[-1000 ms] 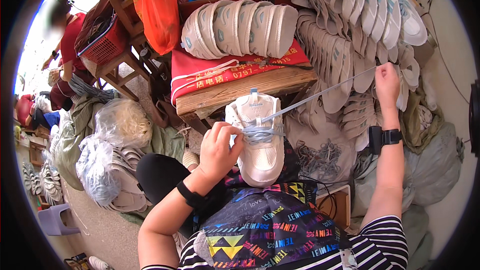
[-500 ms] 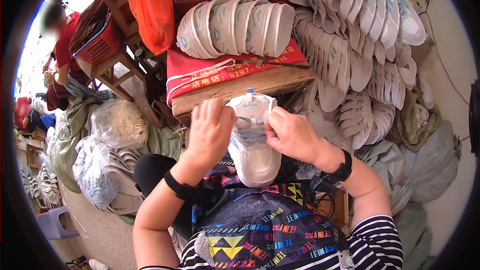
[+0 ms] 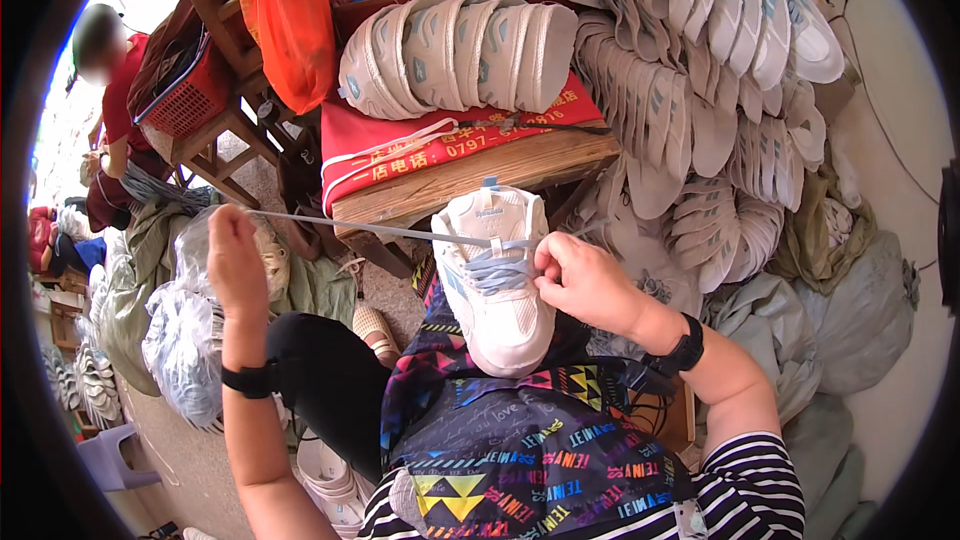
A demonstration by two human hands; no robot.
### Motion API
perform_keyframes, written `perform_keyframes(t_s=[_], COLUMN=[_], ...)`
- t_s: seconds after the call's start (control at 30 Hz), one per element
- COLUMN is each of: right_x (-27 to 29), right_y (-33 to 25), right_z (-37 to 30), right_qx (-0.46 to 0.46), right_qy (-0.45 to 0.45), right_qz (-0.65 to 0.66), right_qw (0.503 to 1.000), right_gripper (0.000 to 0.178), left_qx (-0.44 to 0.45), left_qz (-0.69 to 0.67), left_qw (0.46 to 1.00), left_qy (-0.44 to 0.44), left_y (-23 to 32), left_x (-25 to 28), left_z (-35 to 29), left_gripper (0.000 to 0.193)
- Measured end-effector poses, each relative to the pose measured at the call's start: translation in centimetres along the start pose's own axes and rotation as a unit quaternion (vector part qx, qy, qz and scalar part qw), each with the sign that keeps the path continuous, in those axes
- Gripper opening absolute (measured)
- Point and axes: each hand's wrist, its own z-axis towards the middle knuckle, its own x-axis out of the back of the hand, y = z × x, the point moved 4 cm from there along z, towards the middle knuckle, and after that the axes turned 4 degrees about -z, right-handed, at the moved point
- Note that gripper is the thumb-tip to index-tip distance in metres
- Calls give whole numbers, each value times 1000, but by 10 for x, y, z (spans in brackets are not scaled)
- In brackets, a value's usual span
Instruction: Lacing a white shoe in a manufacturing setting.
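A white sneaker (image 3: pixel 505 325) stands upright on my lap, toe toward me, its tongue lifted at the far end. Its grey-blue shoelace (image 3: pixel 495 270) crosses the front in several rows. One length of that lace stretches taut to the left, where my left hand (image 3: pixel 238 265) has its closed fingers on it, well away from the shoe. My right hand (image 3: pixel 585 280) is closed at the sneaker's right edge, beside the lace rows; its fingertips are partly hidden, and whether lace is also between them I cannot tell.
Beyond the sneaker, a wooden stool (image 3: pixel 470 185) with a red cloth (image 3: pixel 350 135) bears a row of shoe uppers (image 3: pixel 455 55). More uppers (image 3: pixel 650 110) are heaped at the right. Plastic bags (image 3: pixel 185 330) lie left, and a person in red (image 3: pixel 118 100) sits further back.
My left hand has moved from the sneaker far out to the left, drawing a length of lace straight. My right hand stays at the sneaker's right edge. The view has shifted slightly.
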Motion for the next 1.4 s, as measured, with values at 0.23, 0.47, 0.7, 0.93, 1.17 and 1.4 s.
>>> perform_keyframes(t_s=[0.23, 0.47, 0.7, 0.93, 1.17, 1.4], right_x=[3, 11, 5, 18, 12, 25], right_y=[-7, -10, 1, 8, -3, 2], right_z=[5, 5, 4, 11, 12, 29], right_qx=[99, 238, 202, 63, 181, 145], right_qy=[71, 228, 203, 105, 42, 50], right_qz=[-13, -75, -71, 94, 9, 137], right_qw=[992, 941, 955, 988, 983, 979], right_gripper=[16, 27, 20, 14, 14, 7], left_qx=[-21, -42, -7, -98, -146, -231], left_qz=[55, 106, 154, 167, -212, -186], left_qw=[998, 993, 987, 981, 946, 933], left_qy=[15, 22, 33, -34, -195, -204], left_y=[-41, -35, -80, -12, 139, 176], left_x=[34, 46, 54, -8, -55, -78], left_z=[-11, -17, 1, -14, -69, -74], left_gripper=[9, 13, 24, 34, 32, 32])
